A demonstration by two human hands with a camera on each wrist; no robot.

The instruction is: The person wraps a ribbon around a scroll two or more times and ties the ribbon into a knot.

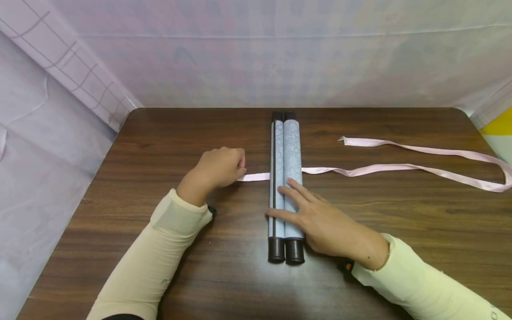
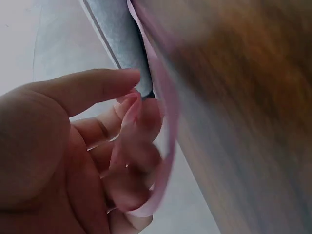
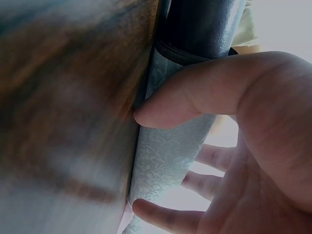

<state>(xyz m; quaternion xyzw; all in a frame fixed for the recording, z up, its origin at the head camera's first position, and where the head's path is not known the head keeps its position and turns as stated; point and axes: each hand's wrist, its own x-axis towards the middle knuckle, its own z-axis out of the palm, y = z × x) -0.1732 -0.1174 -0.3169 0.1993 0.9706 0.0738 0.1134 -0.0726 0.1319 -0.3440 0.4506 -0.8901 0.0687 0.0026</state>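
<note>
Left of the pair of scroll rolls (image 1: 293,146), the landmark here, an arm in a pale sleeve (image 1: 148,253) reaches over the wood-grained bench (image 1: 180,138). Its left hand (image 1: 222,166) is apart from the rolls, clamped on a pink satin ribbon (image 1: 254,177); the left wrist view shows thumb and forefinger pinching it, a loop of it hanging about the other fingers. From there a short, fairly straight stretch leads to the left side of the rolls.

The rolls, pale blue-grey and patterned, lie side by side, touching, lengthwise on the bench, with dark end caps (image 1: 295,252) at the near end. No ribbon shows across their tops, so it appears to pass beneath them.

The right hand (image 1: 324,222) comes from the rolls' right side and rests on their nearer half, fingers spread and fairly straight. Farther right of the rolls, the ribbon's long tail loops round near the bench edge, its cut end lying beyond the nearer run.

The step in hand looks like drawing the ribbon leftward under the steadied rolls. The next move seems to call for even tension and a light right-hand press, so that the rolls stay together.
</note>
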